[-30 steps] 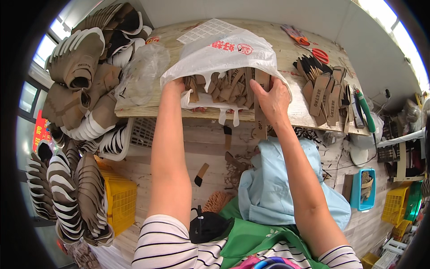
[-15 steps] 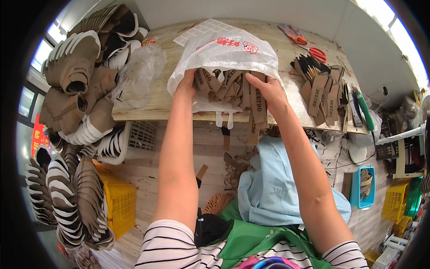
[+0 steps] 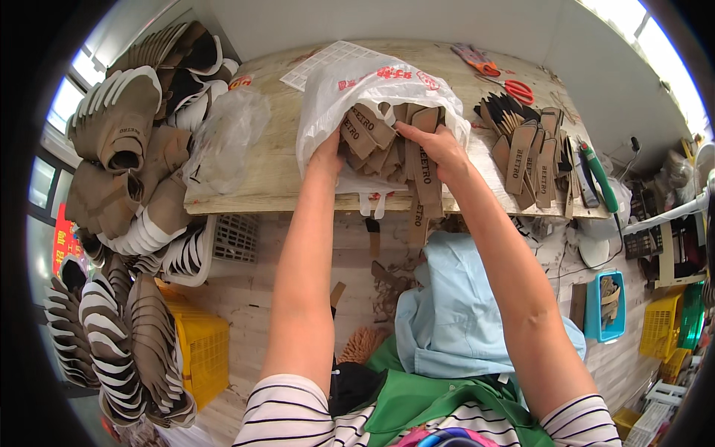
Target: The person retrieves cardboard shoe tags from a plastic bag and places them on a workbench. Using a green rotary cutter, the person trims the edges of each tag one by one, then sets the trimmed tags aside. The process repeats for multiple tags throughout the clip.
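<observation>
Brown straps (image 3: 387, 145): flat tan strips w/ dark print, bunched inside a white plastic bag (image 3: 357, 89), long axes mostly running toward the person, ends fanned out of the bag mouth; a few hang past the table's (image 3: 261, 179) near edge. Right hand (image 3: 439, 149) fingers clamp the bunch from the right. Left hand (image 3: 328, 153) presses the bag's left side (fingers hidden, grip can't tell). Bag sits mid-table at the front edge. Loose strap pile (image 3: 529, 149) lies just right, clear bag (image 3: 223, 138) left; bare wood between.
</observation>
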Action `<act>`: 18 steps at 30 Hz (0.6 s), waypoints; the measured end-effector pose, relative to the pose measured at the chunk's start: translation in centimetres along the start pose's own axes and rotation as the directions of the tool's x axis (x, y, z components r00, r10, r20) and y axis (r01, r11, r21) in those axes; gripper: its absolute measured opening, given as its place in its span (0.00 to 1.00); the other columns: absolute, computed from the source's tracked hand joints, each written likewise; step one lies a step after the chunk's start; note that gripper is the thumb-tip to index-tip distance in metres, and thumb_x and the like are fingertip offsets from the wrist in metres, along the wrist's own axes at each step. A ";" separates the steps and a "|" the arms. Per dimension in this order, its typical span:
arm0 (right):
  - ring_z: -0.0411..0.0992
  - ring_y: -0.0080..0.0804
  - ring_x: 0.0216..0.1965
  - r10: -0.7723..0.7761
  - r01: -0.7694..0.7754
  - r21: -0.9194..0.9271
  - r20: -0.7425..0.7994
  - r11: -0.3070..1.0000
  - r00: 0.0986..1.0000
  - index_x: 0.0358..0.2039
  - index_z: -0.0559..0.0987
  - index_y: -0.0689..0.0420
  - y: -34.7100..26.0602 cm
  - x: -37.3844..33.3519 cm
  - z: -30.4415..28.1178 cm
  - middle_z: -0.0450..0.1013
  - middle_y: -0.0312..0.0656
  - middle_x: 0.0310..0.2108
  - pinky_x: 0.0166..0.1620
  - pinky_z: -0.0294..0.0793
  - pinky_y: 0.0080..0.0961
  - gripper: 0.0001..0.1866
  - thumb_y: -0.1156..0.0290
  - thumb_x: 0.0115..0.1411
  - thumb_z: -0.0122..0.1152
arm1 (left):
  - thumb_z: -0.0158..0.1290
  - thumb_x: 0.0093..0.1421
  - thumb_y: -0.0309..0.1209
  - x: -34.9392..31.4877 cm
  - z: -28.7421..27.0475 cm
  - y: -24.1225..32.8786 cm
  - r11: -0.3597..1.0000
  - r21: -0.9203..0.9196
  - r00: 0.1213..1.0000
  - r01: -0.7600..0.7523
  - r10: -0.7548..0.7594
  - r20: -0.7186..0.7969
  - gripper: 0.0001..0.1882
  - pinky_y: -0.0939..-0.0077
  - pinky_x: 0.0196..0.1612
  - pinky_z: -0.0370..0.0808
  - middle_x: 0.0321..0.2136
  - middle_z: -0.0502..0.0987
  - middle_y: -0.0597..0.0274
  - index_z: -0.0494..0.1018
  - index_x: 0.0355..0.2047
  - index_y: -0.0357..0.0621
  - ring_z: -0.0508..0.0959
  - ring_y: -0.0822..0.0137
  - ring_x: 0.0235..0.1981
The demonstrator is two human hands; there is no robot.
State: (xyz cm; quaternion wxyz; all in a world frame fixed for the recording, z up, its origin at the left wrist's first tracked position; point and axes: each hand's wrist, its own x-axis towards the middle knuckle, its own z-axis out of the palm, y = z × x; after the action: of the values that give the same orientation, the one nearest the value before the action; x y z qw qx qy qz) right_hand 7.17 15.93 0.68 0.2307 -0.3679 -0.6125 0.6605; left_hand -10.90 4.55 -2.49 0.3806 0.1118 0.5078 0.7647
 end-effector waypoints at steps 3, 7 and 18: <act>0.78 0.34 0.40 0.015 -0.021 0.069 0.080 0.997 0.997 0.48 0.74 0.73 -1.6 -1.0 0.5 0.76 0.52 0.44 0.42 0.80 0.32 0.32 0.61 0.52 0.73 | 0.60 0.60 0.43 -0.9 0.9 -0.8 0.993 -0.114 0.998 -0.001 0.008 0.057 0.29 0.63 0.57 0.73 0.56 0.72 0.58 0.69 0.58 0.46 0.73 0.61 0.55; 0.79 0.35 0.31 -0.028 0.029 -0.050 0.016 0.998 0.999 0.40 0.78 0.73 -5.4 -1.3 0.9 0.79 0.50 0.35 0.34 0.81 0.32 0.22 0.68 0.51 0.70 | 0.61 0.59 0.39 -2.6 3.9 1.9 0.988 -0.151 1.000 0.028 -0.029 -0.008 0.27 0.65 0.54 0.75 0.52 0.75 0.56 0.71 0.55 0.42 0.77 0.61 0.51; 0.79 0.34 0.32 0.016 0.022 -0.132 0.283 0.991 0.959 0.37 0.79 0.75 -6.5 -5.5 1.6 0.79 0.51 0.34 0.36 0.81 0.32 0.21 0.70 0.49 0.70 | 0.55 0.65 0.38 -13.7 4.4 1.6 0.952 -0.303 0.961 -0.053 -0.034 -0.275 0.23 0.64 0.56 0.74 0.54 0.73 0.57 0.68 0.57 0.42 0.76 0.61 0.51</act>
State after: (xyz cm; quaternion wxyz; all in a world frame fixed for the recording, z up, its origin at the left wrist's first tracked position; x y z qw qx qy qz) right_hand 8.40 11.67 8.17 0.1164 -0.2834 -0.6827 0.6634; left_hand 0.22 -2.23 3.90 0.3149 -0.0543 0.4304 0.8442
